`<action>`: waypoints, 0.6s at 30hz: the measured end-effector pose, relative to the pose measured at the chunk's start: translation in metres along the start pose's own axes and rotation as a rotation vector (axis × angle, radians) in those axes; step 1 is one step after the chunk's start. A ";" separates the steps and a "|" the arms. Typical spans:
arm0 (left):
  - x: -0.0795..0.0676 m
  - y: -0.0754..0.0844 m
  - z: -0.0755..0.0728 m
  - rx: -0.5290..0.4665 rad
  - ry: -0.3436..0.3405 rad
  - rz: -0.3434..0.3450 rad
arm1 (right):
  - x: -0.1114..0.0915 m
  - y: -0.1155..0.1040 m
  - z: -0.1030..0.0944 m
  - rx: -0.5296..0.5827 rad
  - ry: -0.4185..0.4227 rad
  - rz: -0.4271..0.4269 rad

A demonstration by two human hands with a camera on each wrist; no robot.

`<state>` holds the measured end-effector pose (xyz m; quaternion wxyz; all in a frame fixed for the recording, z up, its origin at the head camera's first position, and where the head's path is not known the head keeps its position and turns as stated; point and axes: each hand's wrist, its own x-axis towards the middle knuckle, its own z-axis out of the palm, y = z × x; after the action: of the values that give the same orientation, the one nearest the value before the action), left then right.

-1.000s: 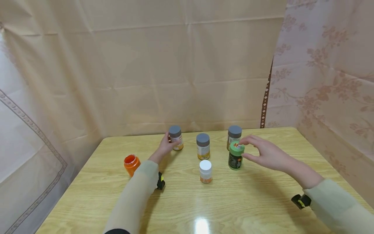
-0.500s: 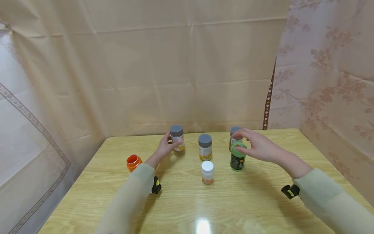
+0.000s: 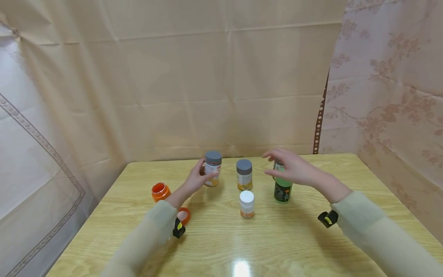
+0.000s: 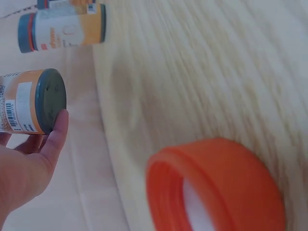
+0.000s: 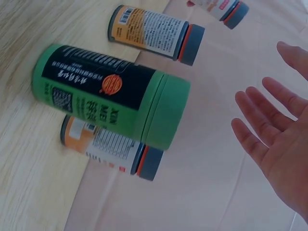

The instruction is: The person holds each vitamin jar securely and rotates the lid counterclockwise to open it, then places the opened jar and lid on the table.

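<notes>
My left hand [image 3: 195, 180] grips a grey-lidded supplement bottle [image 3: 212, 169] with a white and yellow label, at the back of the table. In the left wrist view the bottle's dark base [image 4: 54, 101] shows, raised off the wood, with a finger against it. My right hand [image 3: 295, 167] holds nothing. Its fingers are spread and reach left, over a green bottle [image 3: 283, 192] with a black label. A second grey-lidded bottle [image 5: 110, 149] stands behind the green one, mostly hidden by my hand in the head view. Another grey-lidded bottle [image 3: 244, 176] stands between my hands.
A small white bottle [image 3: 247, 206] stands at mid-table. An open orange bottle [image 3: 161, 191] sits at the left, partly behind my left arm. Its orange lid [image 3: 186, 216] lies beside my left wrist. A beige curtain [image 3: 221, 96] hangs behind the table [image 3: 263, 246].
My left hand has lifted the grey-lidded bottle and brought it slightly nearer. My right hand has moved left, from beside the green bottle's lid to above it. The orange lid has come into view.
</notes>
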<state>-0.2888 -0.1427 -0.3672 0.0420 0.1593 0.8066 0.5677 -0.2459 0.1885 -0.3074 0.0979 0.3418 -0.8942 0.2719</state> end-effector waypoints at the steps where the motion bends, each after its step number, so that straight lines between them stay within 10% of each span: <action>1: 0.000 0.000 0.000 0.005 -0.005 0.007 | 0.002 -0.001 0.001 0.002 0.001 -0.008; 18: -0.024 0.011 -0.013 0.205 -0.043 0.062 | 0.023 -0.012 0.017 0.108 -0.019 0.022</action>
<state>-0.2669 -0.1590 -0.3551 0.0252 0.1999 0.8540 0.4796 -0.2550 0.1582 -0.3080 0.0675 0.3392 -0.8829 0.3174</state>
